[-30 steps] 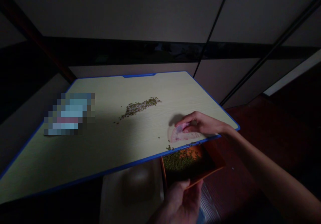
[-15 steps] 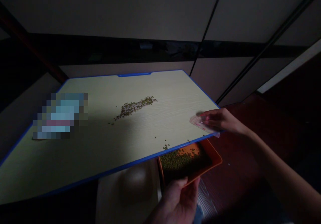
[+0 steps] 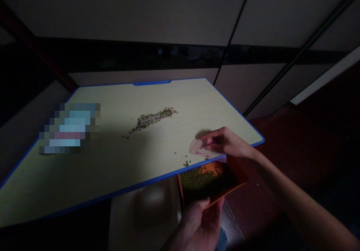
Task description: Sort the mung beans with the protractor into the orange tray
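Note:
My left hand (image 3: 198,223) is closed on the near rim of an orange tray (image 3: 234,185), held just below the table's front edge. Green beans (image 3: 198,179), probably mung beans, cover much of its bottom. Above it, my right hand (image 3: 229,142) pinches a clear protractor (image 3: 197,148) with pink markings, which lies against the tabletop (image 3: 112,176) and juts a little past the blue edge. A few loose beans (image 3: 186,164) sit by that edge, left of the protractor. Farther back, a long streak of beans (image 3: 153,119) lies mid-table.
A pixelated flat item (image 3: 69,129) rests on the table's left side. Behind the table stands a cabinet (image 3: 140,11) with a dark band. Below the front edge is a pale surface (image 3: 146,209), left of the tray. Reddish floor (image 3: 281,138) shows at right.
My right hand has slid the protractor left along the table's front edge, from the right corner to above the tray. My left hand and the tray stay in place.

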A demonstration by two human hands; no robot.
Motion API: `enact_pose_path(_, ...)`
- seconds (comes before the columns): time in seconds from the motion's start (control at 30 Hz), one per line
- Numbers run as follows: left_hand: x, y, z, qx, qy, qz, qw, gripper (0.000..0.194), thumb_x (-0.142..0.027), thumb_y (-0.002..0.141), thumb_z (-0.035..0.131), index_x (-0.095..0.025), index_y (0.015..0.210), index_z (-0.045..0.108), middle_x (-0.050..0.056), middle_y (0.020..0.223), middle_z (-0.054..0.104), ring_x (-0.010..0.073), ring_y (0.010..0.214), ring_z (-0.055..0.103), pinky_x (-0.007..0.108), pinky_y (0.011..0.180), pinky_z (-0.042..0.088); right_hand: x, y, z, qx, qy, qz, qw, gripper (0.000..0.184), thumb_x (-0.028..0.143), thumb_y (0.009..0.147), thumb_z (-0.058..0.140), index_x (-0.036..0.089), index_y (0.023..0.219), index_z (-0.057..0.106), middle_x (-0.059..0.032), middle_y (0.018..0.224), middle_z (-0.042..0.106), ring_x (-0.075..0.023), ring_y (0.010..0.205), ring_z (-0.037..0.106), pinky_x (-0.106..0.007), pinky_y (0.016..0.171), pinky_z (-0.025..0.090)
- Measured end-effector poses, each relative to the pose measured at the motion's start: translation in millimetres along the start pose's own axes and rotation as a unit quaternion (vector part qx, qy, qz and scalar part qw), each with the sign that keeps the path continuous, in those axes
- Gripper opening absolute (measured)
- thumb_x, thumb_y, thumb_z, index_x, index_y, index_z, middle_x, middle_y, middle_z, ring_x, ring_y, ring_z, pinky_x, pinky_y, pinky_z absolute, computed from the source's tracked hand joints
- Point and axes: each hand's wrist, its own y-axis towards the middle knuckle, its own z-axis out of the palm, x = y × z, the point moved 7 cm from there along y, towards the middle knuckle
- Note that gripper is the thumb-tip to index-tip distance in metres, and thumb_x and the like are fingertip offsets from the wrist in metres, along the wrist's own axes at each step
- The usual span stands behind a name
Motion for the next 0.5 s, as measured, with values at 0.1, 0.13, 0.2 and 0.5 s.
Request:
enact_pose_path(0.1, 1.7, -0.8, -1.3, -0.015, -0.006, -0.005, 1.0, 0.036, 0.004, 0.077, 0.049, 0.0, 0.112, 0.044, 0.016, 0.091, 0.06, 0.0192, 0.076, 0.063, 0.021, 0.062, 0.056, 3.1, -1.5, 1.5, 0.044, 0.008, -0.007, 0.999, 0.029, 0.02, 0.073, 0.061, 0.012, 0.1, 0.07, -0.001, 0.068, 0.059, -0.0111, 0.058, 0.052, -0.025, 0.053, 0.045)
enact_pose_path(0.13, 2.0, -1.4, -1.4, -0.02, -0.005, -0.006, 1.0, 0.037, 0.004, 0.077, 0.049, 0.002, 0.113, 0.043, 0.016, 0.089, 0.06, 0.0189, 0.073, 0.063, 0.02, 0.06, 0.056, 3.9, -0.8, -0.1, 0.053, 0.002, -0.012, 0.999, 0.029, 0.02, 0.074, 0.061, 0.013, 0.101, 0.07, -0.0008, 0.068, 0.059, -0.0109, 0.058, 0.051, -0.025, 0.052, 0.044)
enact_pose_path(0.2, 1.4, -1.9, -0.4, -0.02, -0.002, -0.005, 1.0, 0.037, 0.003, 0.077, 0.048, 0.003, 0.114, 0.043, 0.015, 0.088, 0.06, 0.019, 0.072, 0.062, 0.02, 0.058, 0.055, 6.7, 4.8, -5.4, 0.058, -0.03, -0.032, 0.997, 0.03, 0.02, 0.076, 0.059, 0.012, 0.103, 0.069, -0.0005, 0.068, 0.058, -0.0106, 0.058, 0.05, -0.024, 0.052, 0.043)
enact_pose_path(0.5, 1.2, 7.4, -8.1, 0.011, 0.004, -0.032, 0.999, 0.021, 0.001, 0.08, 0.046, 0.002, 0.1, 0.047, 0.013, 0.078, 0.061, 0.0159, 0.066, 0.062, 0.019, 0.06, 0.054, 31.5, 76.3, 19.5, 0.085, -0.083, -0.125, 0.985, 0.034, 0.016, 0.082, 0.05, 0.009, 0.113, 0.064, -0.0024, 0.075, 0.063, -0.01, 0.058, 0.045, -0.025, 0.054, 0.039)
